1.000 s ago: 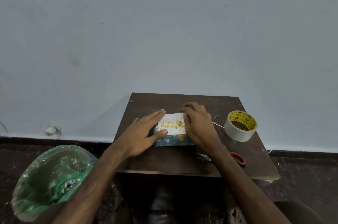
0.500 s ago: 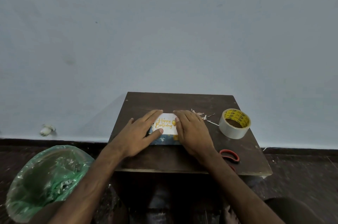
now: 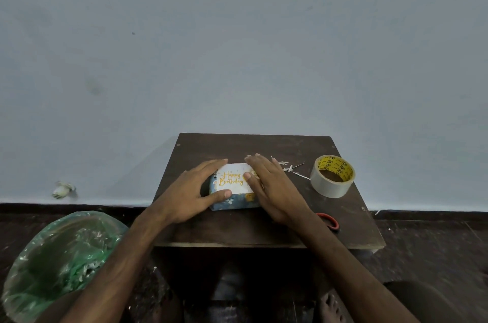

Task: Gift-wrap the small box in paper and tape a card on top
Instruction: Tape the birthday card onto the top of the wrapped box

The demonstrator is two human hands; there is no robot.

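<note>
Your white card (image 3: 231,178) carries gold lettering atop the box (image 3: 232,202) in blue paper patterned white and yellow; right, tape roll (image 3: 326,186) with black-printed yellow core, red scissors handle (image 3: 328,221), dark brown table (image 3: 264,145).

We see a tabletop (image 3: 237,230) of dark wood, matt and scuffed. Between the left hand (image 3: 190,196) and right hand (image 3: 274,190), the box (image 3: 232,202) wears blue printed paper; its card (image 3: 232,178) is white matt paper with gold lettering. Right of the right hand, the tape roll (image 3: 330,188) looks like glossy plastic film. Left of the left hand, the bin liner (image 3: 60,251) is thin, crinkled, shiny green plastic.
</note>
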